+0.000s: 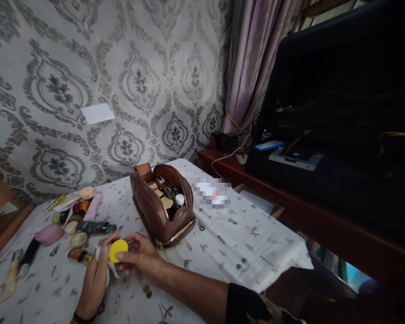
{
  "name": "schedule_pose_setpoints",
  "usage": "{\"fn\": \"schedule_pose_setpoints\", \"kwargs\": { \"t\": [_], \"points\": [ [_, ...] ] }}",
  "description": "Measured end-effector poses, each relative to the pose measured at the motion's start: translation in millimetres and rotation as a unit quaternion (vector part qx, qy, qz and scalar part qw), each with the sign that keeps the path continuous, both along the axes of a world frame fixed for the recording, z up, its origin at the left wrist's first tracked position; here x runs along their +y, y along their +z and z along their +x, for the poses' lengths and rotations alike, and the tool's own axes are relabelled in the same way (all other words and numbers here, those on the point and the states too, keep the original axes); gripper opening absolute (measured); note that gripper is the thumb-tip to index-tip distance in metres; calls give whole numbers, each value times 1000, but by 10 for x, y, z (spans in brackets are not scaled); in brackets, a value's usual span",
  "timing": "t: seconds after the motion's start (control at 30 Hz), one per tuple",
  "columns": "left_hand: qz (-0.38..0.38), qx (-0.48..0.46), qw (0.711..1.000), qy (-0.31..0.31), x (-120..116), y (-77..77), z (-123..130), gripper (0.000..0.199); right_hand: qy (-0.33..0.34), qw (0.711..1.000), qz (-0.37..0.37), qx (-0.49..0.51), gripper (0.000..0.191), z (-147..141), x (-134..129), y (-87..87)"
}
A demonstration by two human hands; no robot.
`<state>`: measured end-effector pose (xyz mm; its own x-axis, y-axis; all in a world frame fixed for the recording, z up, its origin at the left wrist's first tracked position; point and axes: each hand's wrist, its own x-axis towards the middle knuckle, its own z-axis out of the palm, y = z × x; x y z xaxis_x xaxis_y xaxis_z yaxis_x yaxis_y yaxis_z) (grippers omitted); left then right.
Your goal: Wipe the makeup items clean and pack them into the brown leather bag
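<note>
Pinching a round, flat, bright yellow disc between the thumb and fingers of the right hand, open only enough to grasp its edge. Also clutching a crumpled white cloth or tissue in the left hand, with loosely bent fingers right by the disc; can't tell if touching it too. Holding all that over a white patterned tablecloth, near the front of a brown leather zip bag. Unzipped on top, btw, and packed with a small white-capped bottle, a gold-coloured round item and other small stuff. Also seeing 2 small round cream-coloured jars beside a dark green bottle; can't see inside.
</note>
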<state>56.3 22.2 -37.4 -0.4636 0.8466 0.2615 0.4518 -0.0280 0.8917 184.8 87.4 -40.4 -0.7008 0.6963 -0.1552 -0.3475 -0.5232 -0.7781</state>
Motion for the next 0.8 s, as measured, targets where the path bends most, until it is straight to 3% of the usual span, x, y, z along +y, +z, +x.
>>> {"fn": "schedule_pose_setpoints", "kwargs": {
  "t": [0.3,0.47,0.67,0.8],
  "points": [
    [67,133,987,-55,-48,-30,-25,50,6,979,167,-117,63,51,-15,-33],
    [60,164,983,-57,-43,3,-2,50,-11,983,143,-118,72,52,-4,-17],
    [28,112,993,-28,-27,47,45,49,4,994,101,-38,86,-31,15,-129],
    [9,96,994,-47,-36,75,60,49,-17,987,151,-50,71,-48,22,-216]
  ]
}}
